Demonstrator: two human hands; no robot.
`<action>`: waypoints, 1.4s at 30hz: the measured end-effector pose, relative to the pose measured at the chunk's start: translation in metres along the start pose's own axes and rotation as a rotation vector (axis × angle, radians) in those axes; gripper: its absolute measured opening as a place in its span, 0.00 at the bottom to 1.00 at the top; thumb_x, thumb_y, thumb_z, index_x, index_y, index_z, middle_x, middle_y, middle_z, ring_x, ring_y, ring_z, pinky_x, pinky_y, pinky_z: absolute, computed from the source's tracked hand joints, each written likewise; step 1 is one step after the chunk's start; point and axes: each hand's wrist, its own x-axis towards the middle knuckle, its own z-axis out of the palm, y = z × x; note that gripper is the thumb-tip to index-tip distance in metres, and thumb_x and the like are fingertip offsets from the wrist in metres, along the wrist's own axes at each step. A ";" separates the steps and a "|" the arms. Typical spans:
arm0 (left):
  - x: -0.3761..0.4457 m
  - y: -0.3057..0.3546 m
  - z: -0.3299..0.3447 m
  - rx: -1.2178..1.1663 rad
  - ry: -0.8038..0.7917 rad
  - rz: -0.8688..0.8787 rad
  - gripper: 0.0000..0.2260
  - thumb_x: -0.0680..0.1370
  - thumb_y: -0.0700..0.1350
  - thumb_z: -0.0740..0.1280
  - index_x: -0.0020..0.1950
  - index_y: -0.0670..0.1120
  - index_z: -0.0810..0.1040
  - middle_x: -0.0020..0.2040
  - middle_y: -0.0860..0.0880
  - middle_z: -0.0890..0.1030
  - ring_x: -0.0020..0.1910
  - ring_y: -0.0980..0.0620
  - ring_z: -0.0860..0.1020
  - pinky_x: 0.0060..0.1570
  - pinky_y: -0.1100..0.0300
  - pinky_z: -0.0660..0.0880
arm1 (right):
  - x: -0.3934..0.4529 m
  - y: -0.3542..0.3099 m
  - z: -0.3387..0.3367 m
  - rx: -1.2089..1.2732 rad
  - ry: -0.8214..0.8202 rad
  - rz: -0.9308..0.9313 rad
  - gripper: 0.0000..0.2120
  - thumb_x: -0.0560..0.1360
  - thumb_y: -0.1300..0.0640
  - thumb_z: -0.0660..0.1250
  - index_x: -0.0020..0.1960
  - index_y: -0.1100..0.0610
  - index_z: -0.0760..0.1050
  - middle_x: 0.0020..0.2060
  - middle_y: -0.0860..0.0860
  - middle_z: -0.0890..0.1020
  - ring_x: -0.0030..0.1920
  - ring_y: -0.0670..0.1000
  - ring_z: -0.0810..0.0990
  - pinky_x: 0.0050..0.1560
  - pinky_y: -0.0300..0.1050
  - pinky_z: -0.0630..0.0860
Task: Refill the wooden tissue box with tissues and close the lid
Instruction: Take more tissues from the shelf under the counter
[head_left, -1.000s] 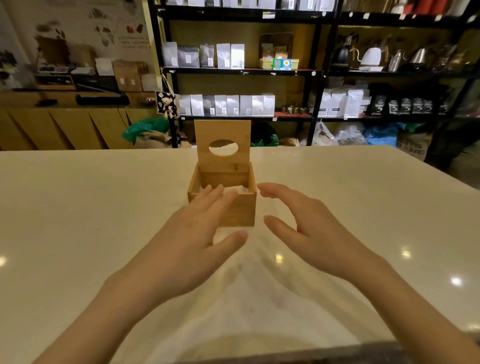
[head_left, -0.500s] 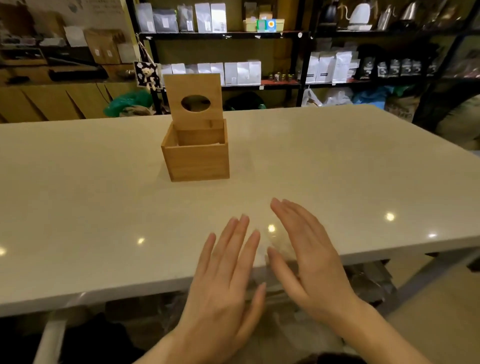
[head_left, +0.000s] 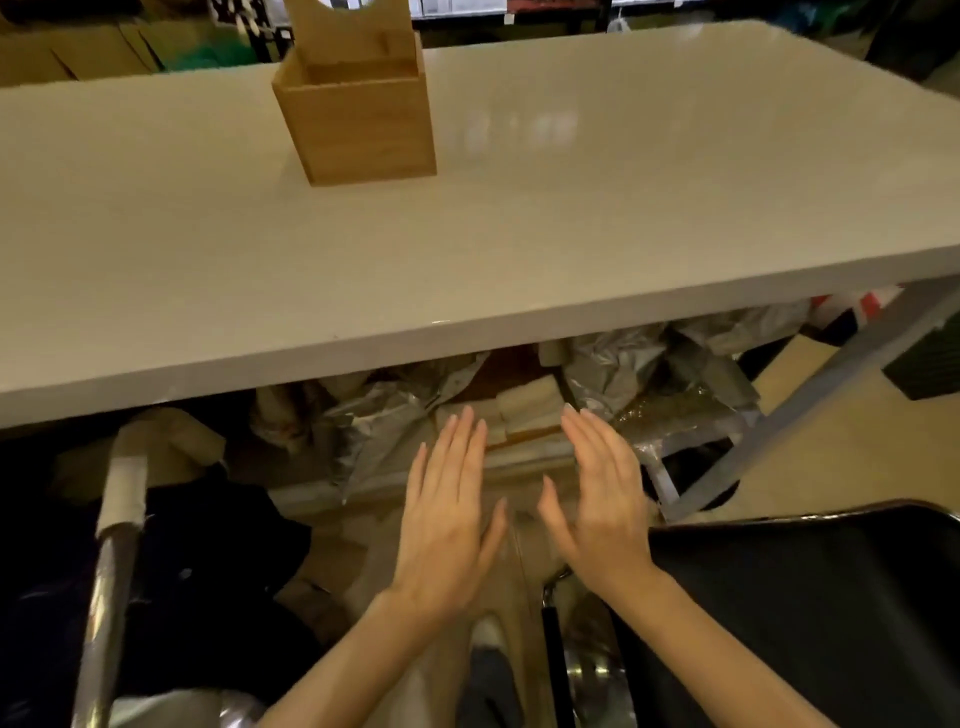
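Wooden tissue box (head_left: 358, 111) stands on the white tabletop (head_left: 571, 208), toward its far left part, well apart from both hands. Lid (head_left: 349, 23) upright at the back edge of the box, round opening cut off by the top of the frame. Box interior shows bare wood where visible; floor of the box not visible.

Both hands below the near tabletop edge, held out over the space beneath. Left hand (head_left: 447, 512): palm down, fingers (head_left: 462, 441) straight and pressed close together, thumb out to the side, holding nothing. Right hand (head_left: 602, 493): turned partly on edge, fingers (head_left: 587, 436) straight and together, thumb apart, holding nothing. Hands near each other, not touching.

Under the tabletop: crumpled silvery bags (head_left: 623, 364) and pale stacked blocks (head_left: 524, 408) just beyond the fingertips; what the blocks are, cannot tell. Black chair (head_left: 805, 597) at lower right.
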 end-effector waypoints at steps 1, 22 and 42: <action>-0.002 -0.005 0.009 0.009 -0.010 -0.030 0.32 0.75 0.52 0.60 0.74 0.46 0.48 0.75 0.47 0.52 0.75 0.55 0.45 0.73 0.55 0.45 | -0.009 0.005 0.008 -0.025 -0.044 0.006 0.28 0.71 0.60 0.65 0.68 0.62 0.61 0.66 0.55 0.67 0.69 0.52 0.65 0.68 0.52 0.66; 0.089 -0.140 0.236 0.158 -0.364 -0.141 0.33 0.66 0.69 0.27 0.66 0.55 0.27 0.69 0.54 0.29 0.70 0.55 0.31 0.70 0.52 0.32 | -0.044 0.175 0.208 -0.415 -0.664 -0.054 0.36 0.60 0.53 0.70 0.67 0.58 0.69 0.64 0.56 0.75 0.67 0.56 0.69 0.71 0.50 0.41; 0.193 -0.161 0.232 0.233 -0.705 -0.141 0.25 0.78 0.46 0.58 0.74 0.46 0.54 0.76 0.46 0.55 0.74 0.48 0.53 0.70 0.56 0.53 | 0.037 0.208 0.274 -0.622 -1.028 -0.139 0.28 0.74 0.49 0.58 0.70 0.58 0.58 0.67 0.57 0.69 0.70 0.58 0.62 0.71 0.61 0.36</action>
